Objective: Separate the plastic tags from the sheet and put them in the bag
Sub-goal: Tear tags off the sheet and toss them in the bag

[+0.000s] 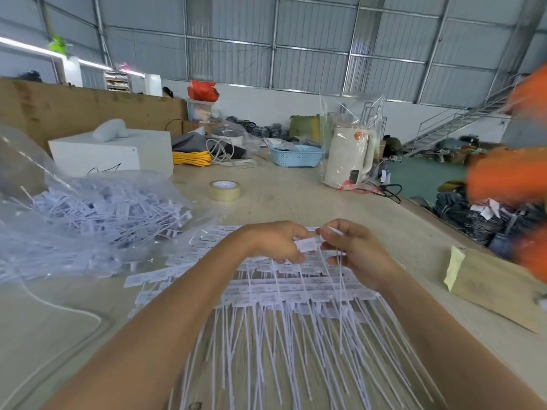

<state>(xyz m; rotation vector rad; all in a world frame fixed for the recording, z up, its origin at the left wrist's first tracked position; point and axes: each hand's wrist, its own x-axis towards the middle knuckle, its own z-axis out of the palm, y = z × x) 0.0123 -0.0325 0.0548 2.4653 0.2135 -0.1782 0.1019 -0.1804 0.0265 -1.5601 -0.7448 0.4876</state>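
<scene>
White plastic tags (307, 245) are pinched between the left hand (276, 241) and right hand (353, 247) above the sheet (296, 294), where many rows remain attached, while the clear bag (88, 214) at left already looks well filled.

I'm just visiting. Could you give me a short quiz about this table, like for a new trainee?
1. True or false: both hands hold a tag above the sheet.
2. The bag of loose tags lies: A left of the hands, B right, C behind the kettle.
3. What round thing lies beyond the hands?

Key:
1. True: left hand and right hand pinch a tag over the sheet.
2. A: the bag, far from the kettle.
3. A tape roll.
</scene>
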